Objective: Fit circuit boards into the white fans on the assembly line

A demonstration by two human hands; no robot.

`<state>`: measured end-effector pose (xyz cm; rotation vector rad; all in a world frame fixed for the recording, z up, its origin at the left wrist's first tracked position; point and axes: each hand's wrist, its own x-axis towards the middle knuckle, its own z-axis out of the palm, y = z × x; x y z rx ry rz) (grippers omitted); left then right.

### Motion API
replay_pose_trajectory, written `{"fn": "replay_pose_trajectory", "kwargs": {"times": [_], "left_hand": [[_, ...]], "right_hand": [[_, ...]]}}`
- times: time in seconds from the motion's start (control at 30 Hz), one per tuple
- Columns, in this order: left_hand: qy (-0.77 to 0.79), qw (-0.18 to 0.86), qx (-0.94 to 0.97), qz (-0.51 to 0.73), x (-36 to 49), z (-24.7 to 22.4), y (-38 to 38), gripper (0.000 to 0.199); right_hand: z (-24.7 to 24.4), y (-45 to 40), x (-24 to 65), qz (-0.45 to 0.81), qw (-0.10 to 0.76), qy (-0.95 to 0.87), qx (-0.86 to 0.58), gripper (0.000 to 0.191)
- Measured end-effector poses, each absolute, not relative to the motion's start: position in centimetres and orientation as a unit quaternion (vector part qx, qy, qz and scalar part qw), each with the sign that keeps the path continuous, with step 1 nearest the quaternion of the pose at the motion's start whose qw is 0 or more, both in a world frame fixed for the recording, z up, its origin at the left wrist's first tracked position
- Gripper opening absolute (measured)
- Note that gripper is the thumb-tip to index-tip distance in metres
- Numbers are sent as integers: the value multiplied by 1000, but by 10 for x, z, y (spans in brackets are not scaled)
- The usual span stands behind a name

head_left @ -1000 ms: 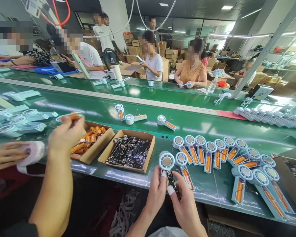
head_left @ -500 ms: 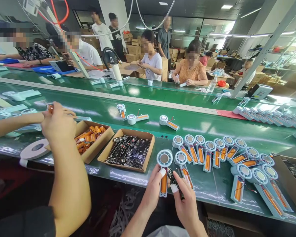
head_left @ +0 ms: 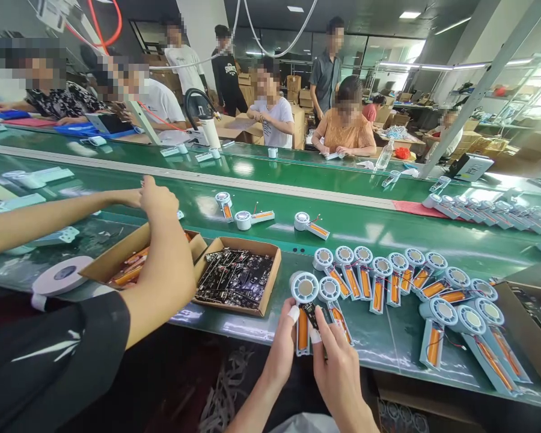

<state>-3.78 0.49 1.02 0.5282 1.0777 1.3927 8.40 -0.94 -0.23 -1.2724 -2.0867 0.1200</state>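
Note:
My left hand (head_left: 281, 344) is closed around the handle of a pale blue handheld fan (head_left: 305, 288). Its round head points away from me, and an orange battery (head_left: 302, 332) lies in the open handle. Between the fingertips of my right hand (head_left: 338, 367) is a small black circuit board (head_left: 309, 314), held over the top of that handle. White covers wrap a fingertip on each hand. Just behind my right hand, another handheld fan (head_left: 329, 289) lies on the bench, its handle partly hidden by my fingers.
Several open fans (head_left: 381, 266) lie to the right, beside a box (head_left: 518, 337) of boards. At left stand a carton of circuit boards (head_left: 275, 267), a carton of batteries (head_left: 100, 264) and a tape roll (head_left: 65, 275). A co-worker's arm (head_left: 162, 240) reaches across; the green belt (head_left: 369, 219) runs behind.
My right hand has brought the circuit board slightly closer to the fan's handle. The co-worker's arms at left have moved right and toward the belt. A standing person in the background has shifted right.

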Motion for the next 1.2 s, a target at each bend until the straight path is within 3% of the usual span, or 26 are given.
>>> {"fn": "replay_pose_trajectory", "kwargs": {"times": [0.17, 0.37, 0.53, 0.63, 0.7, 0.87, 0.97, 1.1, 1.2], "left_hand": [[544, 517, 291, 593, -33, 6, 0, 48], [571, 522, 269, 573, -35, -3, -1, 48], [591, 519, 326, 524, -43, 2, 0, 36], [648, 406, 493, 416, -62, 16, 4, 25], [688, 320, 560, 333, -82, 28, 14, 28], [780, 167, 548, 253, -126, 50, 68, 30], [799, 149, 558, 170, -139, 49, 105, 19], [794, 153, 583, 83, -142, 43, 126, 34], [784, 145, 601, 56, -141, 42, 123, 34]], "right_hand": [[-7, -9, 68, 17, 278, -810, -516, 62], [-13, -15, 63, -1, 175, -832, -527, 76], [-25, -9, 60, -3, 220, -833, -507, 79], [-39, -2, 64, -4, 239, -821, -519, 71], [-48, 5, 66, -23, 268, -809, -522, 65], [-64, 19, 60, -80, 328, -794, -506, 63], [-65, 19, 59, -99, 325, -804, -488, 63], [-58, 13, 85, -80, 341, -816, -459, 56], [-51, 13, 113, -78, 348, -804, -477, 45]]}}
